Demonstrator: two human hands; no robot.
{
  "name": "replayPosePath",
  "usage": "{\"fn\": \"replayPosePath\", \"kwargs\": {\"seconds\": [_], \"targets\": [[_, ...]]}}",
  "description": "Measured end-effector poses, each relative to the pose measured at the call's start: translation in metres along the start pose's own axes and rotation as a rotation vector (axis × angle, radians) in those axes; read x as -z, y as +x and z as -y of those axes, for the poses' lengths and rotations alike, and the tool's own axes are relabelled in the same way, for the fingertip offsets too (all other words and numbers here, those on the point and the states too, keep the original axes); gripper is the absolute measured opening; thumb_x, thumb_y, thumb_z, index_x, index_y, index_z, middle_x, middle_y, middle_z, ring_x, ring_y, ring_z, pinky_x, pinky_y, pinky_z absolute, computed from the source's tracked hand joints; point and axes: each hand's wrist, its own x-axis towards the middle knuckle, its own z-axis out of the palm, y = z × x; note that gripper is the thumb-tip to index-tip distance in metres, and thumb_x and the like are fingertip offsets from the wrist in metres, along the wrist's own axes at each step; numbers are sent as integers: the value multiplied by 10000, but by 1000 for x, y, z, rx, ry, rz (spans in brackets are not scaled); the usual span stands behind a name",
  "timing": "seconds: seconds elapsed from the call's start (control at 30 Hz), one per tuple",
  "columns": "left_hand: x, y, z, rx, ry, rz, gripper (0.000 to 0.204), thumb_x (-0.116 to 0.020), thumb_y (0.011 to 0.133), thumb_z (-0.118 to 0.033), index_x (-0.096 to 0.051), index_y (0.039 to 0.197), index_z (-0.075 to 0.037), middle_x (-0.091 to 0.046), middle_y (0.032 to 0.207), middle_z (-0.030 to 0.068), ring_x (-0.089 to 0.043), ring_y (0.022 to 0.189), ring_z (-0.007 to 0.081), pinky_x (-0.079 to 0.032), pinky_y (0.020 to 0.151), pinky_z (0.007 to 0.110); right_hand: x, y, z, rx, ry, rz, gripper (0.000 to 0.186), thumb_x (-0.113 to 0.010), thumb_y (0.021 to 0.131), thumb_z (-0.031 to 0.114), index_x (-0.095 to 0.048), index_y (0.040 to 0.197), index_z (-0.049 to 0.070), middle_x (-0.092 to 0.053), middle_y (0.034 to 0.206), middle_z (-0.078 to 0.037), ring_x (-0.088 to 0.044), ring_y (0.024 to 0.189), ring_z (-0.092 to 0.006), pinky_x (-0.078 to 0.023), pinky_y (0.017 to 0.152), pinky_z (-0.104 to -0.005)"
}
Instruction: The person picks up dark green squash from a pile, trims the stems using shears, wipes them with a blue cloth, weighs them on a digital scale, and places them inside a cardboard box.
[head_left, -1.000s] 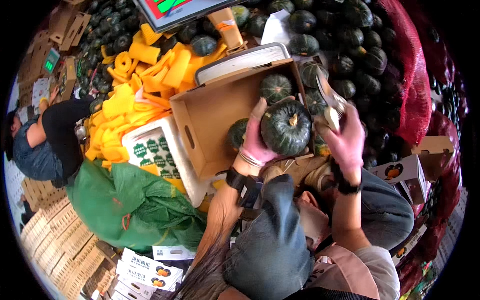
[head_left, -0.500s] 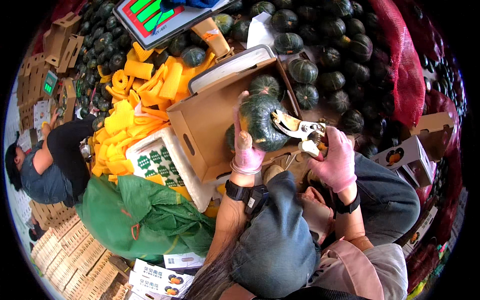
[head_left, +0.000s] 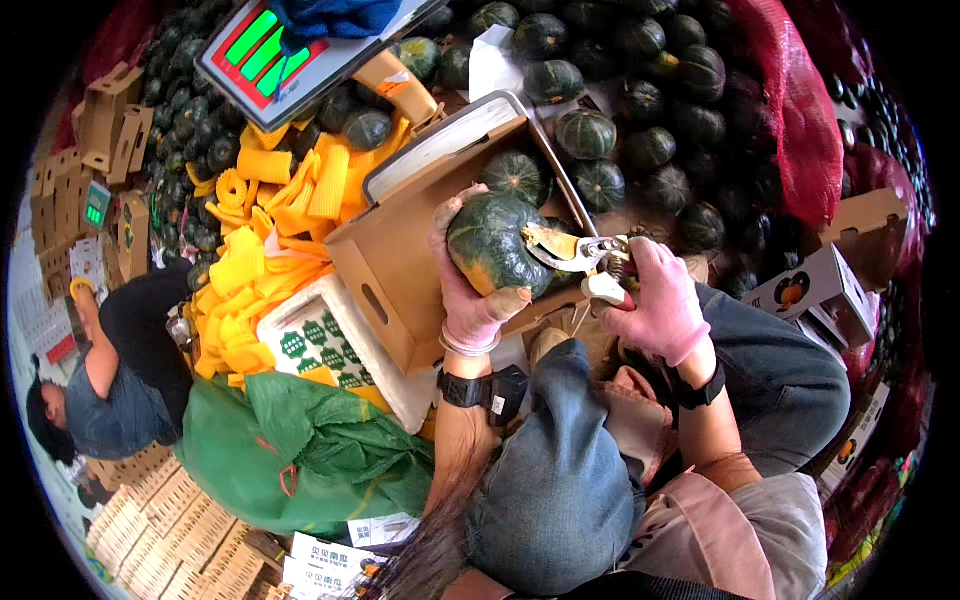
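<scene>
A dark green pumpkin (head_left: 490, 240) with an orange patch rests in my gloved left hand (head_left: 468, 300), fingers wrapped round its left side and underside. My right hand (head_left: 660, 305), in a pink glove, grips pruning shears (head_left: 590, 258) by their white and red handles. The shears' blades lie against the pumpkin's right side, at the stem. Beneath the pumpkin is an open cardboard box (head_left: 375, 255), in which another green pumpkin (head_left: 516, 178) sits at the far end.
Left of the box lie yellow foam sleeves (head_left: 240, 260) and a white foam tray (head_left: 405, 390) of green labels. A scale (head_left: 215, 62) stands at the upper left. Loose pumpkins (head_left: 640, 100) pile up beyond. A green sack (head_left: 260, 450) is nearer; another person (head_left: 110, 400) works at far left.
The held pumpkin has turned slightly, showing more orange below. The shears have turned, with their blades still at the stem. The whole view has shifted a little.
</scene>
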Motion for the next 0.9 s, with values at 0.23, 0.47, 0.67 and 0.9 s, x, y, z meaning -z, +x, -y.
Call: {"fn": "replayPosePath", "kwargs": {"seconds": [0.23, 0.47, 0.67, 0.9], "targets": [[-29, 46, 2, 305, 218, -245, 790, -791, 696, -199, -341, 1329, -56, -423, 1247, 104, -455, 1104, 198, -397, 979, 351, -32, 45, -35, -153, -40, -55, 253, -637, 649, 228, -514, 746, 30, -592, 688, -230, -594, 690, -412, -470, 603, -474], [14, 50, 13, 118, 587, -194, 790, -830, 660, -151, -290, 1229, -58, -399, 1161, 103, -454, 1031, 187, -430, 916, 315, 11, 114, -148, -96, -657, -365, 314, -685, 629, 198, -518, 853, 57, -586, 817, -114, -593, 786, -287, -465, 655, -418], [59, 13, 7, 374, -39, -363, 656, -753, 728, -245, -352, 1235, -133, -483, 1147, 84, -524, 1046, 229, -508, 845, 405, 58, 142, -193, 61, -592, -390, 331, -677, 688, 168, -536, 969, 65, -611, 905, -144, -590, 858, -344, -470, 725, -464], [11, 13, 10, 373, -212, -76, 702, -669, 753, -338, -332, 1342, -159, -480, 1233, 118, -524, 1119, 278, -465, 946, 456, -21, 100, -12, 37, 1018, 120, 664, -890, 594, 190, -470, 1078, 15, -573, 1002, -38, -527, 881, -100, -489, 749, -262]]}}
